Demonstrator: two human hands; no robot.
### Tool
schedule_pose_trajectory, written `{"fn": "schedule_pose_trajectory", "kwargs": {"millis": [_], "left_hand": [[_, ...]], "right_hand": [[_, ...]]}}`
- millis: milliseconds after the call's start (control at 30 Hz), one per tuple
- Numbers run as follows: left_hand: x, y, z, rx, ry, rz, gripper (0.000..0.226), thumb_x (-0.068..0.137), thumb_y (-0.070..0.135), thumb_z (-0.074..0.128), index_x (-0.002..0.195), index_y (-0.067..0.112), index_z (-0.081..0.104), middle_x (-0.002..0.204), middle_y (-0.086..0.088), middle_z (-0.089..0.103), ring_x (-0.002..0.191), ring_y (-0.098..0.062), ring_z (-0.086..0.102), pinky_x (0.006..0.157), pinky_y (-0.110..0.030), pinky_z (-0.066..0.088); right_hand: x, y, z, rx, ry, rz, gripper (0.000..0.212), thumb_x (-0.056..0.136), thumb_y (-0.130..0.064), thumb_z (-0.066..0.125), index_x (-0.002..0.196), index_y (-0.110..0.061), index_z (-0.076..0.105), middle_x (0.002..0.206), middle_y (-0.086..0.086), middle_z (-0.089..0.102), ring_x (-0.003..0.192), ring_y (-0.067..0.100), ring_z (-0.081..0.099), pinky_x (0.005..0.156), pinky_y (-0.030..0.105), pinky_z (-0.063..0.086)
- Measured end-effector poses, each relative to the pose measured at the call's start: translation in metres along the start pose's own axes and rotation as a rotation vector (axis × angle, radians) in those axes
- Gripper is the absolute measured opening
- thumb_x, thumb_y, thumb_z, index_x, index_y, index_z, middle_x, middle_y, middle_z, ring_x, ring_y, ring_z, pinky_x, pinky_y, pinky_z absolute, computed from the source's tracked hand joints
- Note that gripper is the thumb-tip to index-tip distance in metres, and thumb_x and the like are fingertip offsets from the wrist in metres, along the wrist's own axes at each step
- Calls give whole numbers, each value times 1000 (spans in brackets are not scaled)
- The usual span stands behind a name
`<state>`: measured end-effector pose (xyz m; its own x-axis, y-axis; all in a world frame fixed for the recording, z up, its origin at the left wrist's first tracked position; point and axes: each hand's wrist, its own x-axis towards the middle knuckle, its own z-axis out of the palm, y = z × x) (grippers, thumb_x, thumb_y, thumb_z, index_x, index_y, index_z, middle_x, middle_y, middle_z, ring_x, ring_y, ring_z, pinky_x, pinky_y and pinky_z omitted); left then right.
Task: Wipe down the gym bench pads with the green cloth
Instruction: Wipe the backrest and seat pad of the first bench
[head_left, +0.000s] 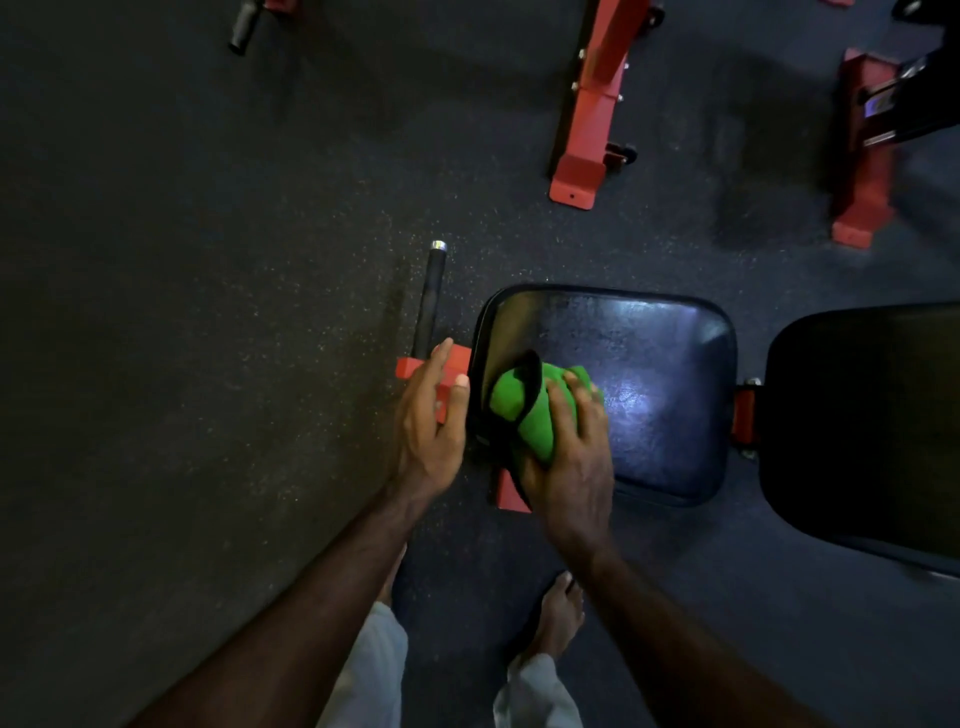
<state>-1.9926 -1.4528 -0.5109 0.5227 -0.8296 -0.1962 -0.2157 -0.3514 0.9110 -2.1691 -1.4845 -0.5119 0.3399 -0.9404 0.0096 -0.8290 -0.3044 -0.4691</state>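
My right hand (569, 441) is curled over the green cloth (524, 410), fingers bunching it and pressing it down on the near left corner of the seat pad (649, 374). The cloth sits balled up under my fingers and palm, with a lobe of it sticking out to the left past my fingertips, right at the pad's rounded edge. A black band or fold crosses the cloth there; I cannot tell what it is.

My left hand (431, 415) hangs just beside the pad's left edge, fingers straight and slightly spread, holding nothing; whether the fingertips touch the pad's side I cannot tell. Under it is the red frame (457, 364) of the bench, and a black bar with a silver cap (434, 296) runs away from that frame across the dark speckled floor (208, 338).

The seat pad is shiny, with a bright glare just right of the cloth. The back pad (872, 426) lies to its right, apart from it, a red bracket between them. My bare foot (558, 618) stands on the floor below the cloth. More red equipment legs (592, 114) stand farther off.
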Motion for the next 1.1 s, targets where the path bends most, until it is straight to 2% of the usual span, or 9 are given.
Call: {"fn": "schedule_pose_trajectory", "kwargs": {"millis": [133, 200, 300, 400, 567, 733, 867, 1000, 1100], "left_hand": [[6, 4, 15, 226, -107, 148, 62, 103, 45, 41, 156, 12, 42, 162, -4, 41, 150, -21, 36, 126, -38, 25], [7, 9, 22, 315, -169, 191, 67, 102, 50, 41, 160, 16, 35, 168, -6, 29, 155, -20, 26, 126, -21, 8], [6, 13, 33, 499, -249, 316, 73, 102, 50, 40, 165, 19, 21, 173, -4, 14, 159, -20, 10, 129, -33, 11], [5, 14, 44, 677, -322, 390, 72, 105, 47, 36, 166, 20, 11, 174, -1, 3, 160, -20, 1, 128, -47, 16], [0, 16, 52, 708, -321, 389, 77, 105, 45, 42, 166, 17, 5, 174, -3, -3, 160, -22, -6, 130, -46, 8], [-2, 24, 67, 737, -350, 442, 79, 104, 47, 45, 166, 17, 6, 174, -2, -3, 160, -20, -5, 129, -46, 8], [2, 30, 82, 766, -364, 446, 78, 104, 50, 41, 166, 18, 6, 174, -2, -3, 160, -20, -4, 129, -46, 9], [1, 27, 85, 814, -335, 450, 78, 104, 51, 41, 166, 18, 7, 174, -3, 0, 160, -19, -2, 129, -46, 11], [2, 27, 86, 801, -327, 448, 78, 104, 50, 43, 166, 18, 9, 174, -3, 2, 160, -19, -2, 129, -45, 10]], "right_hand": [[-23, 14, -15, -112, -196, -289, 94, 81, -43, 78, 161, -22, 34, 169, 12, 27, 156, 35, 24, 125, 57, 24], [-17, 34, -28, -68, -80, -120, 85, 82, -42, 65, 159, -19, 38, 166, 13, 32, 154, 35, 30, 123, 57, 29], [-24, 30, -26, 3, 81, 175, 80, 83, -28, 66, 157, -10, 39, 163, 18, 35, 153, 39, 30, 123, 57, 29], [-44, 41, -31, -104, -101, -122, 91, 80, -35, 78, 159, -17, 36, 167, 15, 30, 156, 37, 24, 126, 55, 23], [-45, 65, -48, 3, 180, 287, 78, 84, -23, 60, 157, -7, 38, 161, 18, 36, 151, 37, 33, 120, 59, 32], [-54, 78, -52, -119, 2, 19, 78, 88, -41, 61, 158, -13, 39, 164, 17, 35, 151, 38, 34, 122, 57, 30], [-46, 87, -55, 38, 266, 464, 78, 81, -27, 47, 155, -4, 39, 158, 23, 37, 148, 41, 35, 119, 60, 33], [-31, 85, -57, -53, 77, 91, 75, 88, -32, 58, 156, -8, 40, 161, 20, 38, 151, 39, 33, 124, 55, 27], [-15, 116, -63, 3, 217, 349, 76, 84, -35, 50, 153, -7, 42, 157, 22, 41, 145, 40, 40, 120, 55, 34]]}}
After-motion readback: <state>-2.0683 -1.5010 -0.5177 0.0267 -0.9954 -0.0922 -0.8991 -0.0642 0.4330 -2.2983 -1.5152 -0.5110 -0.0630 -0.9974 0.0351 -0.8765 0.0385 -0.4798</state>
